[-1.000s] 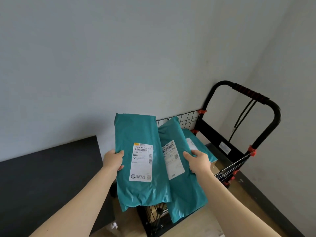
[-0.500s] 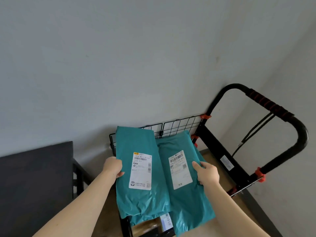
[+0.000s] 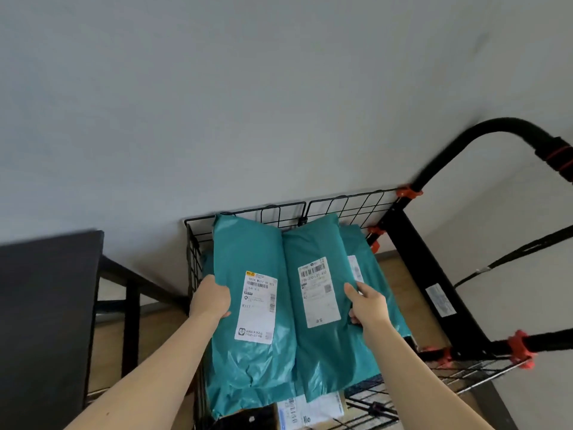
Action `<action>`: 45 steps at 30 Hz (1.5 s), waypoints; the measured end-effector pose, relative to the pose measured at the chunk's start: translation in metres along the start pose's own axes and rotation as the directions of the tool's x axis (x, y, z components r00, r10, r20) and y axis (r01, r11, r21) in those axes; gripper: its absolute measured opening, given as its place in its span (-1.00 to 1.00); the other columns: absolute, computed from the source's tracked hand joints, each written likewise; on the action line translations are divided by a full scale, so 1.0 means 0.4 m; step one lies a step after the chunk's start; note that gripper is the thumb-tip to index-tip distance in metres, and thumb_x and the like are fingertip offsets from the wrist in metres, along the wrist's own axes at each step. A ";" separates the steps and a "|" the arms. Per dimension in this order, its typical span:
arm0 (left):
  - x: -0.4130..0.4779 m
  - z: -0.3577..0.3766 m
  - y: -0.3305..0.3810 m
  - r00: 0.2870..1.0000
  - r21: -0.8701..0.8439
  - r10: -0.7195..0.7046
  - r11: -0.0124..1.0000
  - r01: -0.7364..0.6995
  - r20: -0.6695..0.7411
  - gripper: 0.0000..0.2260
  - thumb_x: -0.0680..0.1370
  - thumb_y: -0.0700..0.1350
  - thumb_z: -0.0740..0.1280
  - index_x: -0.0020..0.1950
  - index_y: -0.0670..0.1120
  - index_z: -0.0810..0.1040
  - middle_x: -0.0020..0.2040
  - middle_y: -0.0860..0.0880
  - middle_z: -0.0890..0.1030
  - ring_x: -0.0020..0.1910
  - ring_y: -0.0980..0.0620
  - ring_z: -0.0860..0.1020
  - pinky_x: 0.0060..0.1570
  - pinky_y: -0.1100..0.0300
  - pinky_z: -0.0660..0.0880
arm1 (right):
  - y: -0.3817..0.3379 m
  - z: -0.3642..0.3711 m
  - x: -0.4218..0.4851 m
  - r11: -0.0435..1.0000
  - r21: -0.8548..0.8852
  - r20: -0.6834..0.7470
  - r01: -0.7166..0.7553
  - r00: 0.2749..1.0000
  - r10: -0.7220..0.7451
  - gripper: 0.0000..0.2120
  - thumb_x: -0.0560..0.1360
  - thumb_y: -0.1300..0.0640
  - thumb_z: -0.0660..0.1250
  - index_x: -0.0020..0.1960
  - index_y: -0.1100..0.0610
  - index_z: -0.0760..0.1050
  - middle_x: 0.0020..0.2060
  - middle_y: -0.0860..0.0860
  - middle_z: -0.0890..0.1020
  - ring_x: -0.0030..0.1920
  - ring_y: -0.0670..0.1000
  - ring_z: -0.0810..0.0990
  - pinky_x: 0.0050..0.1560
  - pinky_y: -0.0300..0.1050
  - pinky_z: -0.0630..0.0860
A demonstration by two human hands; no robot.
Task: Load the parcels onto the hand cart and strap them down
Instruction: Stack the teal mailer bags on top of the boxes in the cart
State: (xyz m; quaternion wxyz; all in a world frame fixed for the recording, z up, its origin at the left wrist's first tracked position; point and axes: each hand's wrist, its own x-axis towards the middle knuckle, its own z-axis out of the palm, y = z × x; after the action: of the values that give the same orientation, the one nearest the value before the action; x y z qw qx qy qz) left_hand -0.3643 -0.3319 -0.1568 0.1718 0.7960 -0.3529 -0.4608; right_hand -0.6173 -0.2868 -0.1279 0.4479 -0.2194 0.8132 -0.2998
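Here, loading step: left hand (image 3: 210, 297) fingers curled round edge of teal plastic mailer parcel (image 3: 248, 249); right hand (image 3: 367, 307) pinches second teal mailer (image 3: 313, 240); both over black wire-sided hand cart (image 3: 412, 243). Next: lower flat, release, strap.

M317 on left parcel label (image 3: 256, 307), right parcel label (image 3: 319, 293) print blurred

The camera on my head looks forward and down, close over the hand cart (image 3: 412, 259) against the wall (image 3: 279, 88).
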 end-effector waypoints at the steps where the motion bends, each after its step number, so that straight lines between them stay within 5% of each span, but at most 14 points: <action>1: 0.002 0.011 -0.003 1.000 -0.012 -0.019 1.000 0.019 -0.010 -0.88 0.57 -0.28 0.09 -0.02 -0.15 0.40 -0.03 -0.13 0.48 -0.09 -0.14 0.48 -0.09 -0.04 0.60 | -0.003 0.007 0.024 1.000 -0.024 0.032 -0.020 0.999 0.020 -0.71 0.56 0.12 0.28 0.26 0.14 0.50 -0.36 0.04 0.50 -0.45 0.00 0.38 -0.37 -0.12 0.40; 5: 0.020 0.039 -0.026 0.997 0.089 -0.081 0.993 0.082 -0.018 -0.89 0.56 -0.26 0.13 0.08 -0.17 0.33 0.05 -0.21 0.50 -0.09 -0.22 0.53 -0.09 -0.10 0.60 | 0.000 0.048 0.113 0.955 -0.296 0.155 -0.031 0.985 0.080 -0.57 0.59 0.12 0.21 0.44 0.10 0.28 -0.09 0.11 0.57 -0.34 0.08 0.58 -0.30 -0.05 0.55; 7: 0.023 0.047 -0.043 0.999 0.341 -0.048 0.939 0.045 0.001 -0.63 0.54 -0.18 0.21 0.30 -0.17 0.20 0.15 -0.24 0.46 -0.04 -0.24 0.55 -0.05 -0.05 0.57 | 0.010 0.061 0.132 0.754 -0.647 0.183 0.109 0.983 0.015 -0.41 0.59 0.07 0.18 0.54 0.01 -0.01 0.24 0.17 0.47 0.01 0.16 0.60 -0.11 -0.03 0.55; 10: 0.010 0.067 -0.069 0.996 0.668 0.092 0.740 -0.080 0.018 -0.19 0.53 -0.09 0.29 0.53 -0.08 -0.25 0.44 -0.24 0.14 0.30 -0.20 0.37 0.05 0.08 0.48 | 0.028 0.072 0.135 0.373 -0.842 0.349 0.389 0.921 -0.173 -0.26 0.59 0.04 0.19 0.54 -0.10 -0.27 0.53 0.12 -0.06 0.43 0.16 0.23 0.13 -0.04 0.45; 12: 0.002 0.082 -0.077 0.981 0.758 0.174 0.629 -0.176 0.084 -0.11 0.52 -0.07 0.33 0.52 -0.02 -0.34 0.53 -0.17 -0.10 0.50 -0.17 0.05 0.17 0.13 0.44 | 0.031 0.078 0.150 0.195 -0.826 0.497 0.528 0.847 -0.187 -0.25 0.58 0.01 0.21 0.53 -0.14 -0.26 0.53 0.10 -0.22 0.52 0.16 -0.03 0.40 0.03 0.27; 14: 0.003 0.101 -0.085 0.977 0.756 0.104 0.620 -0.209 0.184 -0.09 0.50 -0.07 0.36 0.53 0.05 -0.31 0.54 -0.12 -0.20 0.53 -0.15 -0.08 0.29 0.10 0.37 | 0.039 0.086 0.174 0.100 -0.800 0.578 0.591 0.805 -0.132 -0.24 0.57 -0.02 0.24 0.53 -0.17 -0.22 0.52 0.10 -0.29 0.53 0.15 -0.17 0.47 0.09 0.11; 17: 0.014 0.131 -0.098 0.964 0.723 -0.066 0.674 -0.149 0.259 -0.05 0.46 -0.03 0.39 0.52 0.13 -0.32 0.54 -0.16 -0.23 0.48 -0.19 0.12 0.28 0.09 0.37 | 0.050 0.100 0.205 0.060 -0.788 0.609 0.613 0.790 -0.070 -0.23 0.56 -0.02 0.26 0.53 -0.18 -0.21 0.51 0.11 -0.31 0.53 0.18 -0.20 0.46 0.12 0.14; 22: 0.024 0.160 -0.100 0.964 0.764 -0.114 0.635 -0.115 0.240 -0.03 0.47 -0.02 0.39 0.49 0.13 -0.39 0.52 -0.23 -0.26 0.43 -0.20 0.26 0.18 0.08 0.49 | 0.056 0.109 0.233 0.039 -0.778 0.622 0.627 0.778 -0.089 -0.23 0.56 0.00 0.26 0.52 -0.20 -0.22 0.51 0.11 -0.30 0.52 0.19 -0.18 0.41 0.08 0.24; 27: 0.009 0.157 -0.075 0.965 0.754 -0.141 0.652 -0.078 0.221 -0.08 0.49 -0.05 0.36 0.51 0.10 -0.34 0.53 -0.24 -0.19 0.50 -0.22 0.08 0.32 0.05 0.36 | 0.055 0.105 0.227 0.035 -0.773 0.629 0.633 0.773 -0.084 -0.19 0.55 0.10 0.28 0.52 -0.19 -0.22 0.51 0.12 -0.31 0.52 0.21 -0.17 0.38 0.05 0.26; 35: -0.063 0.088 -0.045 0.966 0.741 0.023 0.637 -0.212 0.256 -0.34 0.57 -0.03 0.25 0.56 -0.05 -0.04 0.54 -0.13 0.03 0.51 -0.11 0.08 0.41 0.04 0.23 | -0.014 0.077 0.159 0.131 -0.757 0.633 0.640 0.768 -0.100 -0.43 0.50 0.20 0.21 0.47 -0.07 0.21 0.51 0.10 0.06 0.45 0.13 0.13 0.39 0.00 0.20; 45: -0.200 -0.112 -0.029 0.940 0.561 0.286 0.754 -0.341 0.187 -0.64 0.57 -0.03 0.26 0.37 -0.01 0.38 0.37 0.02 0.36 0.31 0.05 0.40 0.29 0.19 0.33 | -0.085 0.150 -0.094 0.195 -0.639 0.680 0.744 0.665 -0.309 -0.61 0.54 0.19 0.17 0.36 0.02 0.41 0.30 0.04 0.39 0.32 0.08 0.32 0.28 -0.08 0.35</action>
State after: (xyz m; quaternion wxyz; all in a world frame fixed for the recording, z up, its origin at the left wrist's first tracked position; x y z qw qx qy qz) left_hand -0.3476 -0.2686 -0.0917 -0.0229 0.7178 -0.6130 -0.3294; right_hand -0.5439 -0.3053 -0.1071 0.2799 -0.7487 0.5938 0.0923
